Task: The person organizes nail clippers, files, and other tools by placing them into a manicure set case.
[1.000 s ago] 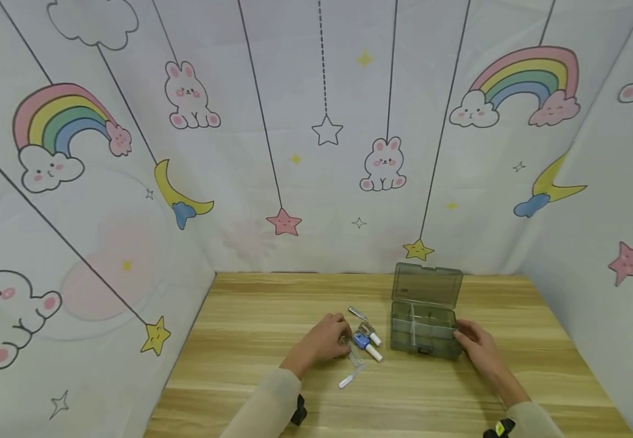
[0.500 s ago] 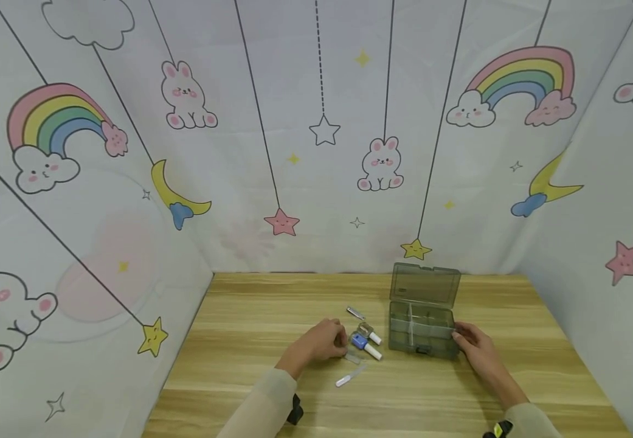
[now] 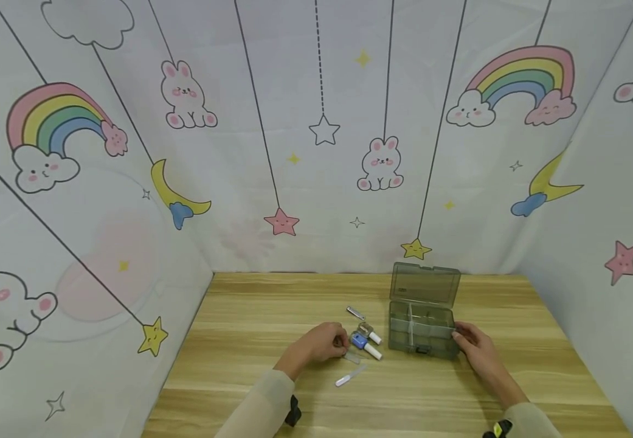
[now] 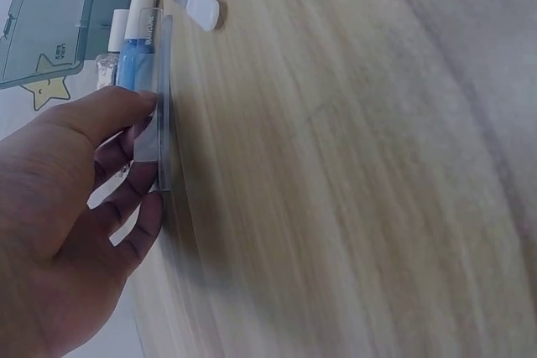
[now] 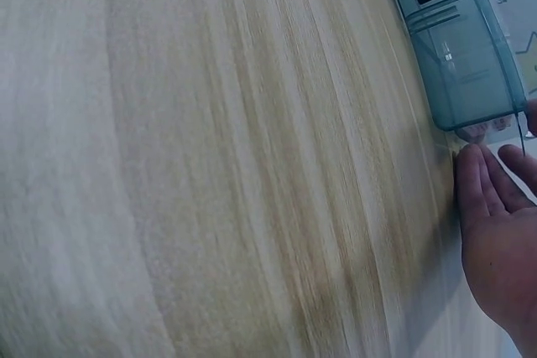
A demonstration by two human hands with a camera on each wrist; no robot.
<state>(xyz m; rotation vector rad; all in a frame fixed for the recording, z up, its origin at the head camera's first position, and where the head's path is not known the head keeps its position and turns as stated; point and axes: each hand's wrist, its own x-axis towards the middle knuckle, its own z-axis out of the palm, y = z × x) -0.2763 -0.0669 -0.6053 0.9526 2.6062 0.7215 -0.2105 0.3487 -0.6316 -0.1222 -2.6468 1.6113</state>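
Low over the table, my left hand (image 3: 324, 342) pinches a clear, flat plastic case (image 4: 153, 136) between thumb and fingers. Beyond it lie a blue nail polish bottle (image 3: 359, 340) with a white cap and a brownish, glittery nail polish bottle (image 3: 366, 329), also white-capped. My right hand (image 3: 481, 348) holds the right side wall of a smoky, see-through compartment box (image 3: 401, 340), thumb at the rim and fingers along the outside. The box's lid (image 3: 424, 286) stands raised at the back.
A nail clipper (image 3: 356, 313) lies behind the bottles. Nearer the front is a small white-handled tool (image 3: 345, 381) with a pale, flat tip. Dividers split the box into compartments. A printed cloth wall (image 3: 316, 182) borders the wood-grain table (image 3: 272, 292) at the back and sides.
My left hand has drawn slightly to the left with the clear case, which now lies at a flatter angle in the head view. The right hand stays at the box.
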